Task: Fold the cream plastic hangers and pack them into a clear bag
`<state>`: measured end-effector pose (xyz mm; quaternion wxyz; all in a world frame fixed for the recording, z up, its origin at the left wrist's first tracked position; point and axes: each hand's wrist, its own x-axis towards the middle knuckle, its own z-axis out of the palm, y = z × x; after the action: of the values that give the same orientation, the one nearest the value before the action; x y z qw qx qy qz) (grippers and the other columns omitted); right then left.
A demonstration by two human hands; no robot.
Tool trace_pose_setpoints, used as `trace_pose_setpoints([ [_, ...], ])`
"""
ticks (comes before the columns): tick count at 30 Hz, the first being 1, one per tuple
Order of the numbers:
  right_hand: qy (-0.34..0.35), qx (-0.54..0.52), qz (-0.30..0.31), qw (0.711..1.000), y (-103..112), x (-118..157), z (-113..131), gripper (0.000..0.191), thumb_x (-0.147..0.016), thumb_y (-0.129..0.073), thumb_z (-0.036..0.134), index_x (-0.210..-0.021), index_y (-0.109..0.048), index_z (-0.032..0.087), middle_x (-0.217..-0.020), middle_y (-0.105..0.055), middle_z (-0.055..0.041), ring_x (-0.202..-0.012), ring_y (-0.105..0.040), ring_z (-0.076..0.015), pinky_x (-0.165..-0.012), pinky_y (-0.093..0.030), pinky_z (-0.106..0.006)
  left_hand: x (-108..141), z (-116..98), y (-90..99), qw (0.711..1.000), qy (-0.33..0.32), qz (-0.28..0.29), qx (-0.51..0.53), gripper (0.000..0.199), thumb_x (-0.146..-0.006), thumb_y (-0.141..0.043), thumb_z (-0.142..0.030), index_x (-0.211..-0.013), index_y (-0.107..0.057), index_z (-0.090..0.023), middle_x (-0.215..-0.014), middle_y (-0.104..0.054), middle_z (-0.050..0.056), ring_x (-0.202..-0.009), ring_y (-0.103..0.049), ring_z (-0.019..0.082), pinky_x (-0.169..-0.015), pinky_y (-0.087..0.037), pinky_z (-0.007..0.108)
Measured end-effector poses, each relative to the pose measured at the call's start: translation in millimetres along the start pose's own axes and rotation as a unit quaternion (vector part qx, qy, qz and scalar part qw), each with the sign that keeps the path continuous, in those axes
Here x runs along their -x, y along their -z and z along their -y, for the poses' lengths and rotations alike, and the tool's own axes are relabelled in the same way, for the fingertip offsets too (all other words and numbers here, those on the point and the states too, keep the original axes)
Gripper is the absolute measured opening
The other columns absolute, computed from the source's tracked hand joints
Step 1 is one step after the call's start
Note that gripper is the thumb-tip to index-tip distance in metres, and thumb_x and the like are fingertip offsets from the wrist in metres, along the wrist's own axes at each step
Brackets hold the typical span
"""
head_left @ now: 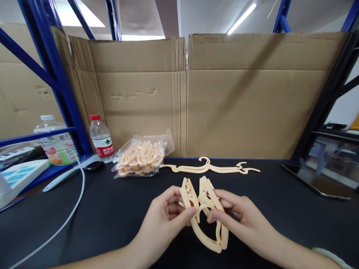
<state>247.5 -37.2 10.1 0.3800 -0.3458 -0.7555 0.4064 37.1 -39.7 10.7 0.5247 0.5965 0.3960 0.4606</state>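
Carefully, L hand (171, 216) & R hand (237, 213) pinch opposite sides of folding hanger (206, 240) over table (112, 224); best w/ even pressure, clear of near joint (222, 245).

Your held hanger (203, 235) is at lower centre; behind it, a second hanger (193, 169) lies on the counter (106, 224), bagged hangers (141, 157) left.

Cream hanger (203, 237), folded to a V, low ctr! Joint (221, 246) at btm, clip ends (184, 195) up, hook (206, 206) curling btwn its sides.
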Motion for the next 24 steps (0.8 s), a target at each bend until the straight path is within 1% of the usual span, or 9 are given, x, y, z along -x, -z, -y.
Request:
trace_pose_setpoints([
  [1, 0.005, 0.017, -0.003, 1.0, -1.6, 0.8, 0.4, 0.024, -0.091, -0.053, 0.04, -0.098, -0.064, 0.019, -0.073, -0.066, -0.0017, -0.069, -0.06, -0.0166, -0.066, -0.049, -0.027, 1.0, 0.7, -0.9, 1.0, -0.003, 0.002, 0.001, 0.027, -0.072, -0.075, -0.036, -0.086, -0.06, -0.018, -0.082, -0.069, 0.004, -0.069, -0.065, 0.016, -0.06, -0.053, 0.024],
  [3, 0.009, 0.033, -0.02, 0.999, -3.0, 1.4, 0.0, 0.026, -0.092, -0.05, 0.039, -0.082, -0.062, 0.018, -0.068, -0.061, -0.0005, -0.061, -0.054, -0.0136, -0.057, -0.044, -0.023, 2.3, 1.7, -1.8, 1.0, -0.014, 0.006, -0.004, 0.024, -0.074, -0.073, -0.035, -0.086, -0.061, -0.018, -0.085, -0.068, 0.004, -0.071, -0.065, 0.017, -0.063, -0.054, 0.026],
  [6, 0.008, 0.043, -0.033, 0.998, -4.2, 2.3, -0.6, 0.027, -0.092, -0.05, 0.036, -0.077, -0.061, 0.017, -0.066, -0.058, 0.0001, -0.059, -0.052, -0.0128, -0.053, -0.041, -0.022, 3.2, 1.8, -1.9, 0.998, -0.045, 0.008, -0.049, 0.018, -0.077, -0.071, -0.033, -0.081, -0.062, -0.018, -0.081, -0.067, 0.003, -0.074, -0.063, 0.017, -0.067, -0.053, 0.027],
  [9, 0.016, 0.054, -0.007, 0.998, -6.2, 4.0, 0.9, 0.02, -0.091, -0.053, 0.032, -0.082, -0.063, 0.018, -0.065, -0.061, 0.0008, -0.058, -0.054, -0.0129, -0.055, -0.041, -0.022, 3.1, 1.1, -1.7, 0.995, -0.061, 0.014, -0.083, 0.015, -0.08, -0.068, -0.033, -0.083, -0.064, -0.019, -0.083, -0.068, 0.004, -0.08, -0.063, 0.019, -0.069, -0.052, 0.026],
  [12, 0.019, 0.035, 0.041, 0.998, -7.6, 5.0, 2.2, 0.019, -0.092, -0.053, 0.033, -0.085, -0.064, 0.018, -0.066, -0.062, 0.0013, -0.054, -0.052, -0.0109, -0.052, -0.039, -0.02, 2.3, 1.0, -1.5, 0.996, -0.051, 0.028, -0.071, 0.018, -0.082, -0.066, -0.035, -0.092, -0.064, -0.02, -0.087, -0.067, 0.004, -0.083, -0.063, 0.02, -0.072, -0.051, 0.028],
  [16, 0.004, -0.006, 0.071, 0.997, -8.7, 4.3, 1.4, 0.022, -0.093, -0.052, 0.037, -0.09, -0.065, 0.02, -0.069, -0.059, 0.0018, -0.054, -0.05, -0.0096, -0.047, -0.037, -0.019, 3.2, 1.2, -3.4, 0.996, -0.031, 0.046, -0.064, 0.022, -0.083, -0.064, -0.038, -0.084, -0.064, -0.016, -0.084, -0.064, 0.005, -0.08, -0.059, 0.019, -0.068, -0.05, 0.028],
  [19, -0.002, -0.021, 0.091, 0.996, -9.2, 3.6, 1.5, 0.03, -0.096, -0.045, 0.041, -0.093, -0.066, 0.02, -0.07, -0.057, 0.0013, -0.051, -0.046, -0.0089, -0.045, -0.037, -0.019, 3.7, -1.1, -5.5, 0.998, -0.01, 0.053, -0.043, 0.025, -0.082, -0.063, -0.04, -0.081, -0.062, -0.015, -0.081, -0.062, 0.005, -0.075, -0.056, 0.017, -0.063, -0.048, 0.026],
  [22, 0.016, 0.005, 0.078, 0.997, -4.9, 4.0, 0.5, 0.032, -0.097, -0.044, 0.041, -0.106, -0.066, 0.021, -0.074, -0.059, -0.0009, -0.058, -0.048, -0.0105, -0.05, -0.04, -0.019, -3.1, -6.8, 0.3, 0.999, 0.011, 0.046, -0.017, 0.028, -0.08, -0.064, -0.042, -0.083, -0.062, -0.014, -0.074, -0.059, 0.002, -0.067, -0.054, 0.014, -0.057, -0.045, 0.023],
  [24, 0.021, 0.022, 0.045, 0.999, 2.4, 3.8, -3.5, 0.035, -0.096, -0.044, 0.042, -0.117, -0.063, 0.022, -0.081, -0.062, -0.0035, -0.066, -0.052, -0.0129, -0.052, -0.042, -0.02, -14.1, -10.3, 12.6, 0.999, 0.019, 0.019, -0.026, 0.03, -0.08, -0.062, -0.043, -0.085, -0.062, -0.014, -0.072, -0.058, 0.001, -0.063, -0.053, 0.013, -0.055, -0.043, 0.022],
])
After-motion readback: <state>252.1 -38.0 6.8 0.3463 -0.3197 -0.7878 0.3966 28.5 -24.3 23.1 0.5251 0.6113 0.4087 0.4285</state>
